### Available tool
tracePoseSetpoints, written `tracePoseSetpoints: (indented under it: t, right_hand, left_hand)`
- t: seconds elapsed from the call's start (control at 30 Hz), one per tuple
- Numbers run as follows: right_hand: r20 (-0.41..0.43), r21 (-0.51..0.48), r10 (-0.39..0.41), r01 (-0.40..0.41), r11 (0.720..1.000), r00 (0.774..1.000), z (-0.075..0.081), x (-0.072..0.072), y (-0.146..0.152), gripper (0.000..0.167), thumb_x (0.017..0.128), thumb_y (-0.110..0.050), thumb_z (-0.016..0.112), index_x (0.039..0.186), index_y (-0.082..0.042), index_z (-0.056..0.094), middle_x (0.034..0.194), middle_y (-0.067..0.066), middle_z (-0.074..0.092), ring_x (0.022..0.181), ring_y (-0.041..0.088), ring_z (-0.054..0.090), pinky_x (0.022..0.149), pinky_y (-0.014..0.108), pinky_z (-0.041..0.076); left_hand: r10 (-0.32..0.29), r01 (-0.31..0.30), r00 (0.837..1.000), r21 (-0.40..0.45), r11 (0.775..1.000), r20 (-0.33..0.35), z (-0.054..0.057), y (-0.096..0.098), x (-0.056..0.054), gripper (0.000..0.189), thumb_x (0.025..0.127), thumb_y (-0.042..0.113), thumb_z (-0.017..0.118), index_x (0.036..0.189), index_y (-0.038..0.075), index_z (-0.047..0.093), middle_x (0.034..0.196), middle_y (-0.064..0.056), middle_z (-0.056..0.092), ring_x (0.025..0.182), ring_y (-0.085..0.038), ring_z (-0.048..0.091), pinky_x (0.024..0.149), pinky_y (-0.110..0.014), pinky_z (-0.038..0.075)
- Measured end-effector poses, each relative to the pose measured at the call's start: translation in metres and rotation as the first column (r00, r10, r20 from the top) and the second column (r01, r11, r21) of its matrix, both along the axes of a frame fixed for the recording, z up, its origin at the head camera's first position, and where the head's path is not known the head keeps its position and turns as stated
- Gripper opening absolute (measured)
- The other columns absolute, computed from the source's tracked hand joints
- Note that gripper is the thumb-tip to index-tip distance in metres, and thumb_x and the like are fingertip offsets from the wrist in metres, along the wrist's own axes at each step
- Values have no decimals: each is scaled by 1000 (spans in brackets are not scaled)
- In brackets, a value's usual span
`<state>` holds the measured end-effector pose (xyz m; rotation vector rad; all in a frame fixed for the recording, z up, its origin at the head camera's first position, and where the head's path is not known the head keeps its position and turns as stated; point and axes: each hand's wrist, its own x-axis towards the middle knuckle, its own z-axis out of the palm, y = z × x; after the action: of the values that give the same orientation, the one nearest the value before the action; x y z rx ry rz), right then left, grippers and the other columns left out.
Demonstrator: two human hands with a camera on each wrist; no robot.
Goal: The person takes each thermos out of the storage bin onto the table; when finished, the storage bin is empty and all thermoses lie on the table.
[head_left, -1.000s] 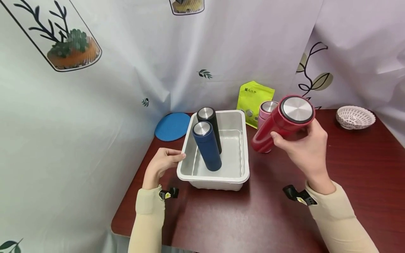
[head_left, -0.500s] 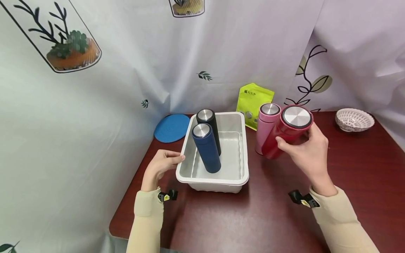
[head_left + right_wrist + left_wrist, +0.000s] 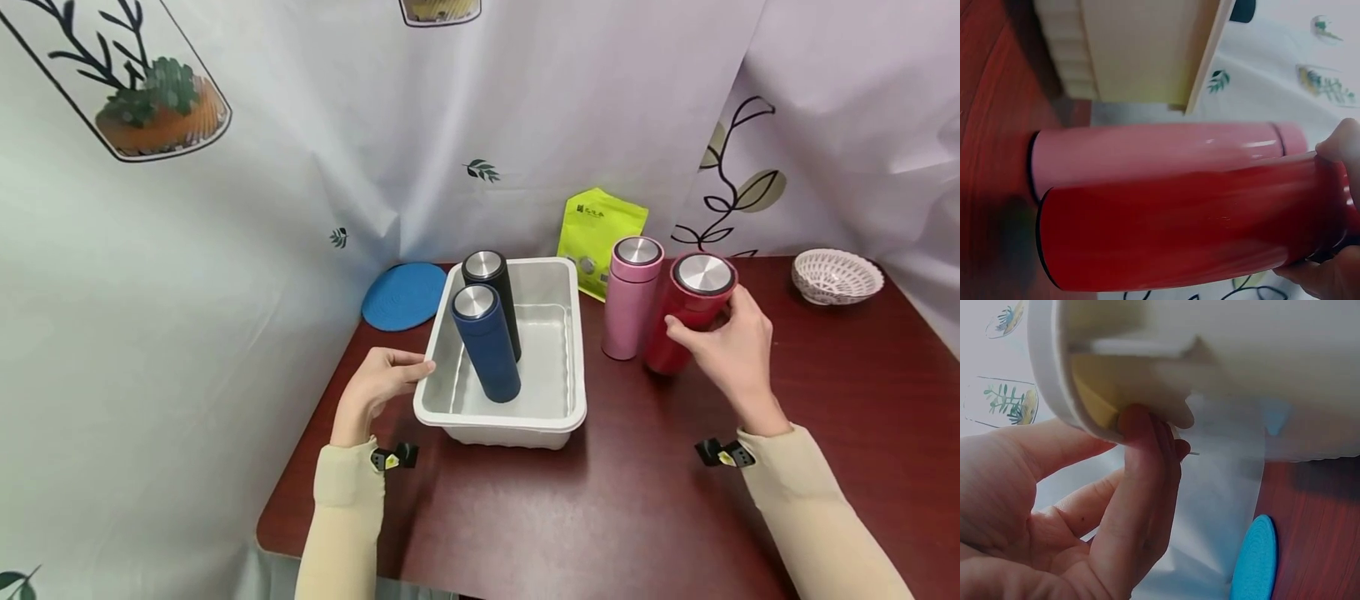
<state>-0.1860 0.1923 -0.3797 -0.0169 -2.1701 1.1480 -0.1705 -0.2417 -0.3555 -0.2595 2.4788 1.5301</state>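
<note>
My right hand (image 3: 723,346) grips a red thermos bottle (image 3: 678,321) near its silver-topped lid, thumb on one side and fingers on the other. The red bottle leans slightly, its base close over the table. Just to its left a pink thermos bottle (image 3: 630,304) stands upright; in the right wrist view the red bottle (image 3: 1179,228) overlaps the pink one (image 3: 1160,150). With thumb and fingers my left hand (image 3: 378,387) pinches the left rim of a pale grey plastic tub (image 3: 498,425). Inside the tub stand a navy thermos bottle (image 3: 487,350) and a black one (image 3: 504,287) behind it.
A lime-yellow pouch (image 3: 600,233) leans at the back, behind the pink bottle. The round blue mat (image 3: 401,296) lies left of the tub. On the far right sits a white woven basket (image 3: 836,279). A white patterned curtain (image 3: 300,167) borders the dark red table (image 3: 562,517).
The right hand has moved the red bottle rightward and lower, bringing it nearly upright and uncovering the pink bottle. My left hand keeps its hold on the tub's rim.
</note>
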Motion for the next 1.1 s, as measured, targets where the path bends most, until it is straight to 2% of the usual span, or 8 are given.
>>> tracePoseSetpoints:
  t: [0.23, 0.67, 0.83, 0.97, 1.03, 1.1]
  right_hand:
    - [29, -3, -21, 21, 1000, 999, -9, -12, 10, 53, 74, -19, 82, 120, -3, 62, 107, 14, 68, 79, -10, 46, 65, 6, 35]
    - [97, -31, -96, 99, 995, 991, -19, -31, 24, 52, 76, -25, 79, 119, -2, 62, 107, 16, 67, 81, -10, 43, 68, 13, 34]
    - [153, -16, -61, 64, 998, 986, -16, -38, 29, 53, 79, -29, 77, 122, -3, 59, 111, 17, 66, 83, -2, 45, 68, 13, 36]
    - [196, -20, -6, 10, 1000, 981, -17, -40, 36, 55, 81, -29, 76, 125, -3, 56, 112, 18, 64, 81, 0, 47, 67, 9, 37]
    - [224, -32, 38, -32, 999, 974, -18, -39, 40, 58, 82, -28, 76, 130, -5, 53, 117, 17, 62, 87, -1, 50, 77, 9, 46]
    - [250, -46, 91, -82, 996, 964, -20, -40, 44, 60, 84, -27, 75, 134, -7, 50, 123, 15, 59, 98, 7, 54, 92, 17, 51]
  left_hand:
    - [-2, 2, 1000, 6, 1000, 17, 1, 0, -1, 44, 91, 16, 69, 125, -9, 61, 124, -27, 62, 107, -39, 66, 92, -46, 54]
    - [-10, 10, 1000, 12, 1000, 16, 0, -1, -2, 44, 90, 15, 70, 125, -10, 61, 122, -27, 63, 100, -32, 69, 91, -44, 56]
    - [-20, 20, 1000, 36, 999, 8, -1, -1, -3, 44, 90, 15, 69, 125, -10, 60, 123, -27, 63, 108, -39, 65, 92, -45, 55]
    - [-24, 24, 1000, 38, 999, 4, -3, -1, -3, 44, 90, 15, 70, 125, -10, 61, 123, -26, 63, 109, -40, 64, 93, -46, 55]
    - [-24, 24, 1000, 36, 999, 5, -3, -1, -3, 44, 90, 16, 70, 125, -10, 61, 123, -26, 63, 109, -39, 64, 93, -46, 55]
    - [-22, 22, 1000, 39, 999, 6, -3, -2, -4, 44, 90, 16, 70, 125, -10, 61, 123, -26, 62, 108, -38, 65, 94, -46, 54]
